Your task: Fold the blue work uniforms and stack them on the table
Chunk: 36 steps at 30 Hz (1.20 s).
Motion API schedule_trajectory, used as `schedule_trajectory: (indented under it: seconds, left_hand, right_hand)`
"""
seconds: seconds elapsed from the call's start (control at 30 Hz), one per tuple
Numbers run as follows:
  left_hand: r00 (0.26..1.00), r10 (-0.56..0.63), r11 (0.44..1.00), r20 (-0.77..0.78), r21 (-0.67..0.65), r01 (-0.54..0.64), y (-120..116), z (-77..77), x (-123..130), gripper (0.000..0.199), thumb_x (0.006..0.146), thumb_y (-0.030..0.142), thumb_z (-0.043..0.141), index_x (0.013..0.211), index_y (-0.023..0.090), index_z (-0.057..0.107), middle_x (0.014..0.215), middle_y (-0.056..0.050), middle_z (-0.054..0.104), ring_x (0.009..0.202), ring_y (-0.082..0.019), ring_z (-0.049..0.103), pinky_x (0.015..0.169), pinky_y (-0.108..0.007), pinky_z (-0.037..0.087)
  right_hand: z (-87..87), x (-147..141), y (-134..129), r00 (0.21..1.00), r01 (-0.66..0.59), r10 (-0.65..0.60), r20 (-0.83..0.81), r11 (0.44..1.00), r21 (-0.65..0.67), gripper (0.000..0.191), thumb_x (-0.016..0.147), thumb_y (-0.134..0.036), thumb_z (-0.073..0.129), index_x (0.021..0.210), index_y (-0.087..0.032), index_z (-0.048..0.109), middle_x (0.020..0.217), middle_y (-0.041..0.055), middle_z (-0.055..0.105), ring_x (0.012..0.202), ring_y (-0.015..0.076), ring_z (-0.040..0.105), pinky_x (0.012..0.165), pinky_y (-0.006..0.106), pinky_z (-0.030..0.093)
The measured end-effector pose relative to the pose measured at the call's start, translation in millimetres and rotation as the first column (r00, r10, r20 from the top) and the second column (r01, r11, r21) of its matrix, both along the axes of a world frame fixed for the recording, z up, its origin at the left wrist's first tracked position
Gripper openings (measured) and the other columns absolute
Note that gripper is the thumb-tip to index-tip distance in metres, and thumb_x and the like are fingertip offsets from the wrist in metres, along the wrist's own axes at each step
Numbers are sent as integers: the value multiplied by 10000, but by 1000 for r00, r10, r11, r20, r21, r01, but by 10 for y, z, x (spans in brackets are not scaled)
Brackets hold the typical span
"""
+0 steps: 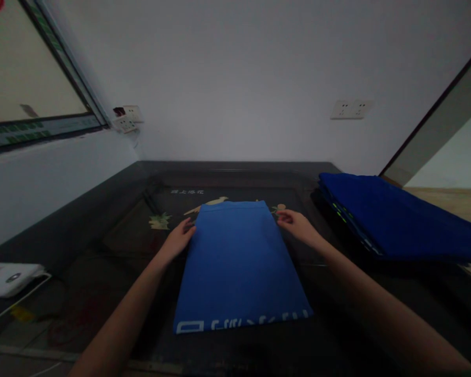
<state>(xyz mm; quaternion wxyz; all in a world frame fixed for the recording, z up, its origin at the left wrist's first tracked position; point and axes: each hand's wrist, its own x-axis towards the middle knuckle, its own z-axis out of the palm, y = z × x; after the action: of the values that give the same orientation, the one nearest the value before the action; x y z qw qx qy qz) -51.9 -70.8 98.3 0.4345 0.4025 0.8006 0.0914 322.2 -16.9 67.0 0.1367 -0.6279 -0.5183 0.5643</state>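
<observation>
Across the middle of the dark table (113, 293), a flat blue piece (237, 256) lies with its narrower-looking end away from the person and a row of white marks (239, 322) along its near edge. These marks are incomplete where they meet the edge, so what they spell cannot be made out. The piece covers part of a pale bird design (216, 201) on the tabletop, and whatever is under it is hidden. Deep shadow blurs the table's near side. At the right, a stack of dark blue pieces (396, 220) runs out of view, its lower layers hard to count; at the left, a white device (11, 279) with a cord is cut off by the picture's edge. Both forearms leave at the bottom.

The left hand (180, 236) is at the piece's far left edge, fingers loosely bent, thumb side against the blue border; whether it pinches the edge cannot be told. The right hand (296, 226) is just beside the far right edge, fingers loosely curled, thumb and forefinger slightly apart. Whether they touch the piece is unclear.
</observation>
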Motion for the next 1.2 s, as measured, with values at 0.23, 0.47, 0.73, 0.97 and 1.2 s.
schedule_trajectory:
  seconds: [0.23, 0.47, 0.73, 0.97, 1.2]
  left_hand:
    - [944, 254, 958, 213, -188, -215, 695, -395, -58, 240, 795, 291, 598, 946, 114, 660, 802, -60, 690, 683, -148, 620, 600, -218, 443]
    - [944, 210, 946, 255, -295, -131, 883, -450, -140, 201, 738, 337, 644, 706, 140, 624, 651, -23, 635, 583, -140, 565, 579, -240, 418]
    - [961, 163, 961, 222, -254, -105, 872, -422, -65, 149, 741, 281, 630, 697, 144, 594, 566, 22, 553, 500, -105, 478, 509, -211, 346]
    - [987, 109, 985, 119, -143, -92, 819, -397, -16, 166, 743, 270, 629, 651, 155, 552, 529, 39, 487, 470, -99, 431, 491, -222, 314]
    - [997, 33, 999, -65, -35, -35, 780, -462, -51, 224, 692, 342, 685, 647, 161, 561, 601, -5, 558, 593, -154, 535, 555, -238, 367]
  right_hand:
    - [-463, -318, 526, 969, 196, -235, -81, 922, -335, 201, 867, -107, 559, 1067, -100, 584, 694, 37, 655, 546, 92, 596, 569, 208, 520]
    - [-710, -341, 668, 984, 163, -176, 0, 908, -386, 220, 797, -266, 702, 650, -140, 597, 446, -36, 477, 395, 62, 418, 378, 168, 300]
    - [-769, -413, 727, 979, 182, -205, -18, 905, -385, 171, 815, -338, 656, 784, -174, 616, 588, -23, 550, 538, 86, 509, 523, 196, 421]
    - [-898, -480, 669, 964, 267, -258, 70, 933, -241, 260, 758, -284, 680, 1004, -231, 614, 718, -19, 623, 646, 122, 559, 605, 223, 441]
    - [-941, -509, 609, 955, 289, -279, 102, 953, -89, 340, 705, -266, 713, 1025, -213, 612, 719, -36, 617, 704, 148, 591, 694, 264, 452]
